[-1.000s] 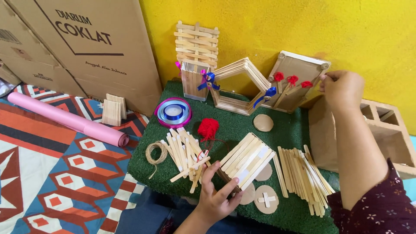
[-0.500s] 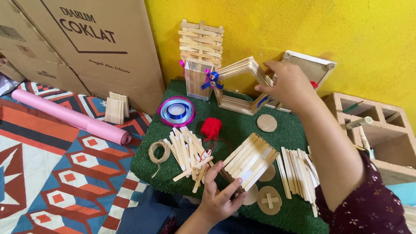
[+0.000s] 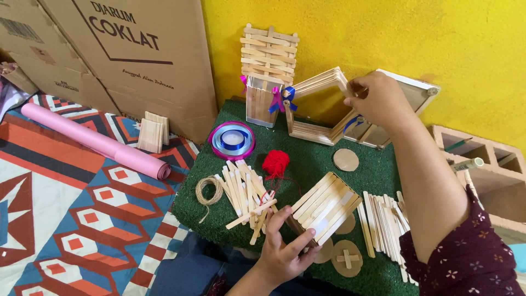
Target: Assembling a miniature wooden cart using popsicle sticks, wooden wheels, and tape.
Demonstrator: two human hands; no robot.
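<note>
Near the front edge of the green mat (image 3: pixel 307 159), the person's left hand (image 3: pixel 285 249) holds a small box of flat wooden sticks (image 3: pixel 324 207) from below, thumb and fingers wrapped around its lower corner so that it sits tilted above the mat. Toward the back edge, the right hand (image 3: pixel 378 101) is closed on the upper right corner of a pentagon frame of stacked sticks (image 3: pixel 318 107), pinching it between thumb and fingertips; the frame stands against the yellow wall, with a blue ribbon bow (image 3: pixel 287 94) at its left side. Just left of the frame stands a stick-built holder with a lattice back (image 3: pixel 267 71). Behind the right hand leans a flat rectangular frame (image 3: pixel 408 90). At the mat's left side lie a spool of blue ribbon (image 3: pixel 232 140), a coil of twine (image 3: pixel 209 189) and a loose heap of sticks (image 3: pixel 245 194), with a ball of red yarn (image 3: pixel 275 163) beside them. More sticks (image 3: pixel 386 222) lie in a row at the right, near round cardboard discs (image 3: pixel 346 159). Off the mat, a pink paper roll (image 3: pixel 93 140) rests on the patterned rug.
</note>
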